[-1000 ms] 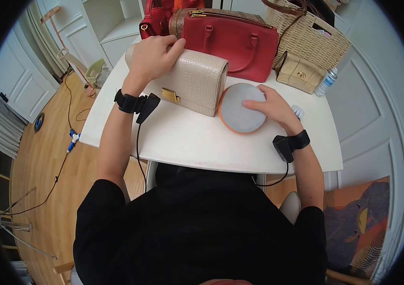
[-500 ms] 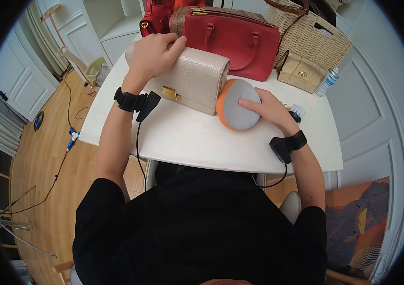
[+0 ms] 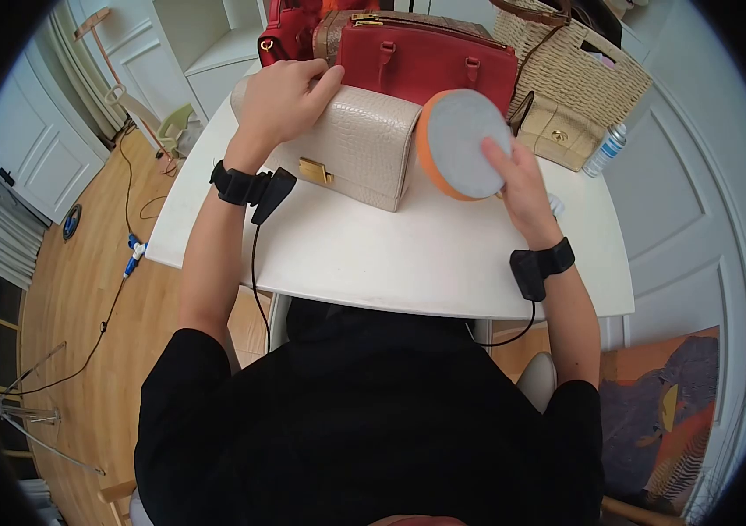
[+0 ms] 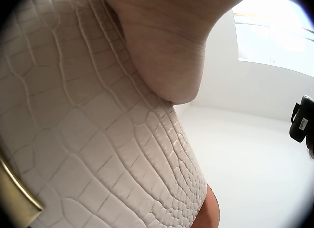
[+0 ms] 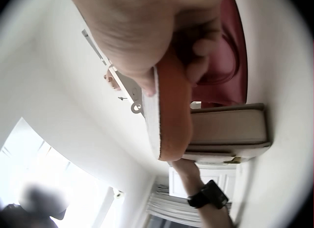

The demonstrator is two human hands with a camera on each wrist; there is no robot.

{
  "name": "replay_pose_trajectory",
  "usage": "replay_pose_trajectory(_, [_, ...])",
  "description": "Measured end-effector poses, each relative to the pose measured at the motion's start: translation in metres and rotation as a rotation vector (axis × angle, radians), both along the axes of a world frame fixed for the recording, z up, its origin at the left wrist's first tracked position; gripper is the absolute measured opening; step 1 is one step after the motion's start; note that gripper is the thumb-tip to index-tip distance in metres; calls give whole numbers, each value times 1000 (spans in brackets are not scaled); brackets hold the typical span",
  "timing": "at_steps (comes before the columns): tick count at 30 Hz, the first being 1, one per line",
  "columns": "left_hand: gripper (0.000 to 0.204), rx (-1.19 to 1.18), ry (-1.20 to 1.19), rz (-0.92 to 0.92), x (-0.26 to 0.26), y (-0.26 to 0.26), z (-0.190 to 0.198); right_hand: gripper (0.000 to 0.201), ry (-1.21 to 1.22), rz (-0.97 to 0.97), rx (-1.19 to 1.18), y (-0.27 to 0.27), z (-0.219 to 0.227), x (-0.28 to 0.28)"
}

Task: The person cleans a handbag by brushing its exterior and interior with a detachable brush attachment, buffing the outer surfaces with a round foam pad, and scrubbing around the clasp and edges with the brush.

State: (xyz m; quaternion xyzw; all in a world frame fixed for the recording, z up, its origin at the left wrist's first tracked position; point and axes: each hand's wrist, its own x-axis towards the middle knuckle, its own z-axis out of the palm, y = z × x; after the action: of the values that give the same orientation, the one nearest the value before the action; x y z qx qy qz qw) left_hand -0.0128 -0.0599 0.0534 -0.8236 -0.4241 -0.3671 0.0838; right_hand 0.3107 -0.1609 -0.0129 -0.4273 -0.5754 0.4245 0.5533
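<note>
A cream crocodile-textured handbag with a gold clasp stands upright on the white table. My left hand lies over its top edge at the left, thumb on the front; the left wrist view shows the palm heel against the textured leather. In my right hand is a round pad, grey-faced with an orange side, raised beside the bag's right end. The thumb presses on the grey face, and in the right wrist view the fingers curl behind the orange foam.
Behind the bag stand a large red handbag and other red bags. Farther right are a woven straw bag, a small gold bag and a spray can. A white brush lies partly hidden behind my right wrist.
My right hand has lifted the round pad up and to the right, after tilting it by the bag's right end. The left hand and the cream bag have stayed nearly still.
</note>
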Motion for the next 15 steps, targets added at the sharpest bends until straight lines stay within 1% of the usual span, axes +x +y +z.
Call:
replay_pose_trajectory(1, [46,-1,-3,0,0,1,0,48,0,-1,-1,-1,0,0])
replay_pose_trajectory(3, [46,-1,-3,0,0,1,0,56,-343,81,-289,-3,5,-5])
replay_pose_trajectory(4, [45,-4,1,-3,-1,1,-1,56,-342,79,-289,0,-2,-3])
replay_pose_trajectory(6, [43,-4,1,-8,0,2,-3,62,-695,59,-145,9,-21,7])
replay_pose_trajectory(7, [44,-9,2,-8,0,3,-3,62,-696,58,-143,10,-21,11])
replay_pose_trajectory(9, [44,-12,6,-4,-2,3,-2,64,-765,-31,-99,13,-20,15])
replay_pose_trajectory(10, [43,-25,14,3,-2,2,-1,64,-764,-31,-97,17,-23,19])
replay_pose_trajectory(12, [43,-40,23,4,-1,0,0,59,-655,-155,13,20,-28,21])
replay_pose_trajectory(13, [43,-34,15,2,0,0,0,59,-656,-156,12,19,-28,23])
replay_pose_trajectory(15, [43,-28,9,4,-1,0,-1,51,-288,-205,57,7,-10,6])
